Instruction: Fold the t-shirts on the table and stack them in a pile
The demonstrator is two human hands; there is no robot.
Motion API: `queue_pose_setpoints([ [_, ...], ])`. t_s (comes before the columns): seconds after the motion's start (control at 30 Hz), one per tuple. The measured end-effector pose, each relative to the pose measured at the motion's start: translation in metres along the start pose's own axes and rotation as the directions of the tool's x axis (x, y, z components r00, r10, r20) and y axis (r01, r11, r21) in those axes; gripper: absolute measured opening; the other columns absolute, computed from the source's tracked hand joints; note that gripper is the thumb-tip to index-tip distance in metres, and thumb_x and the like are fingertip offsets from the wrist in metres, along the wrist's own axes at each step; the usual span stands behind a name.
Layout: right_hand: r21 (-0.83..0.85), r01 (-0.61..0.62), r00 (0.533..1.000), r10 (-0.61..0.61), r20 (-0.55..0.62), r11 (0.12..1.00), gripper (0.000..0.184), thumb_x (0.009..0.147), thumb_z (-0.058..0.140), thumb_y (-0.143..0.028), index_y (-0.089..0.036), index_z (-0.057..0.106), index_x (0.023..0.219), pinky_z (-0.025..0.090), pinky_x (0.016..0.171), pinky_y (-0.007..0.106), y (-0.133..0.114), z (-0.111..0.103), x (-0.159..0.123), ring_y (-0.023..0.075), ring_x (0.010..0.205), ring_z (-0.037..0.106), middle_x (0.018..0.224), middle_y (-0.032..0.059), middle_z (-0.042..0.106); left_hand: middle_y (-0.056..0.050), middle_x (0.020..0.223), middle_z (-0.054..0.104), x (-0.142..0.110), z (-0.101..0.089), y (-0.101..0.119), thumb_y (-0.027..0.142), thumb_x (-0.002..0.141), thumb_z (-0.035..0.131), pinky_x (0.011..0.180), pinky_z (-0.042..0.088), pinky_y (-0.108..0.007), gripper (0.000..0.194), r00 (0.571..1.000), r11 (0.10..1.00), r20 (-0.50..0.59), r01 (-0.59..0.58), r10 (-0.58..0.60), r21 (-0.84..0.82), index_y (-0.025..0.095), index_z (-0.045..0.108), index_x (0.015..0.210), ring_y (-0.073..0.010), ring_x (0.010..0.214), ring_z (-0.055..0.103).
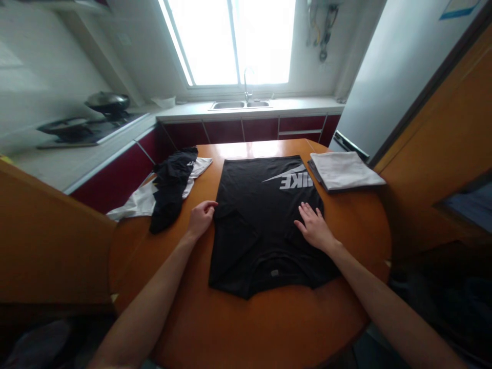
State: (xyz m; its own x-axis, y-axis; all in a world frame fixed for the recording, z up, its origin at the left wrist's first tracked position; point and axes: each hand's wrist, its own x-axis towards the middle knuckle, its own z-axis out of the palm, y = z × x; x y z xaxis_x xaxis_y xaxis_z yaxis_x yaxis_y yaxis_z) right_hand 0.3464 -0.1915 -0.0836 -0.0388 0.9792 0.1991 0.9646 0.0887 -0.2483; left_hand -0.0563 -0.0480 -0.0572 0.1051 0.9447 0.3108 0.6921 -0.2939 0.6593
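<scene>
A black T-shirt [261, 205] with a white NIKE print lies spread on the wooden table, its neckline toward me. Both side parts and sleeves are folded inward over the body. At its left edge, my left hand [200, 220] is closed, with thumb and fingertips pinching the fabric. My right hand [315, 229] rests flat on the right side of the shirt, fingers stretched out and holding nothing.
The round-ended wooden table [265, 333] carries crumpled black clothing [171, 192] and white clothing [140, 201] at the left. Folded white clothing [346, 169] lies at the right, over something dark. Beyond are a sink [228, 105], a stove [96, 132] and a fridge [400, 66].
</scene>
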Motion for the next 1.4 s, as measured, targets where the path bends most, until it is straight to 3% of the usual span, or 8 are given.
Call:
queue_pose_setpoints([
  [0.17, -0.010, 0.000, 1.000, 0.000, 0.008, 1.000, 0.063, 0.103, 0.034, -0.047, -0.008, 0.042, 0.151, 0.021, 0.121, 0.055, -0.004, -0.002, -0.001, 0.0293, 0.151, 0.027, 0.161, 0.0175, 0.033, -0.008, 0.103, 0.076, 0.001, -0.001, -0.002, 0.031, 0.083, 0.049, 0.092, 0.053, -0.034, 0.033, 0.999, 1.000, -0.028, -0.018, 0.018, -0.005, 0.017, 0.074, 0.097, -0.0252, 0.098, 0.071],
  [0.43, 0.174, -0.026, 0.965, 0.070, -0.251, 0.984, 0.051, 0.103, 0.036, -0.040, -0.011, 0.057, 0.140, 0.028, 0.120, 0.052, 0.000, -0.010, 0.003, 0.0277, 0.146, 0.037, 0.153, 0.0157, 0.048, -0.009, 0.105, 0.076, 0.001, -0.003, -0.004, 0.031, 0.083, 0.049, 0.094, 0.053, -0.036, 0.032, 0.997, 0.999, -0.048, -0.053, 0.053, 0.010, 0.017, 0.074, 0.098, -0.0267, 0.100, 0.070],
  [0.73, 0.315, 0.011, 0.913, 0.119, -0.390, 0.949, 0.047, 0.102, 0.039, -0.044, -0.014, 0.069, 0.124, 0.041, 0.113, 0.051, 0.011, -0.015, 0.003, 0.0301, 0.133, 0.052, 0.142, 0.0177, 0.058, -0.009, 0.105, 0.076, -0.002, -0.002, 0.002, 0.029, 0.083, 0.048, 0.096, 0.052, -0.038, 0.031, 0.995, 0.996, -0.043, -0.088, 0.089, 0.018, 0.017, 0.072, 0.098, -0.0260, 0.102, 0.070],
  [1.07, 0.396, 0.015, 0.884, 0.173, -0.434, 0.918, 0.045, 0.101, 0.041, -0.045, -0.016, 0.071, 0.117, 0.044, 0.108, 0.051, 0.021, -0.019, 0.003, 0.0299, 0.122, 0.057, 0.129, 0.0160, 0.065, -0.008, 0.101, 0.075, -0.005, 0.002, 0.004, 0.027, 0.084, 0.048, 0.095, 0.052, -0.039, 0.027, 0.992, 0.993, -0.036, -0.119, 0.119, 0.014, 0.019, 0.072, 0.096, -0.0255, 0.100, 0.070],
  [1.4, 0.444, 0.008, 0.901, 0.186, -0.391, 0.896, 0.044, 0.100, 0.042, -0.048, -0.018, 0.072, 0.113, 0.045, 0.106, 0.050, 0.026, -0.013, 0.003, 0.0291, 0.117, 0.059, 0.121, 0.0142, 0.068, -0.007, 0.103, 0.075, -0.008, 0.003, 0.007, 0.026, 0.085, 0.048, 0.096, 0.052, -0.040, 0.026, 0.992, 0.992, -0.016, -0.123, 0.123, 0.010, 0.020, 0.072, 0.096, -0.0251, 0.101, 0.069],
])
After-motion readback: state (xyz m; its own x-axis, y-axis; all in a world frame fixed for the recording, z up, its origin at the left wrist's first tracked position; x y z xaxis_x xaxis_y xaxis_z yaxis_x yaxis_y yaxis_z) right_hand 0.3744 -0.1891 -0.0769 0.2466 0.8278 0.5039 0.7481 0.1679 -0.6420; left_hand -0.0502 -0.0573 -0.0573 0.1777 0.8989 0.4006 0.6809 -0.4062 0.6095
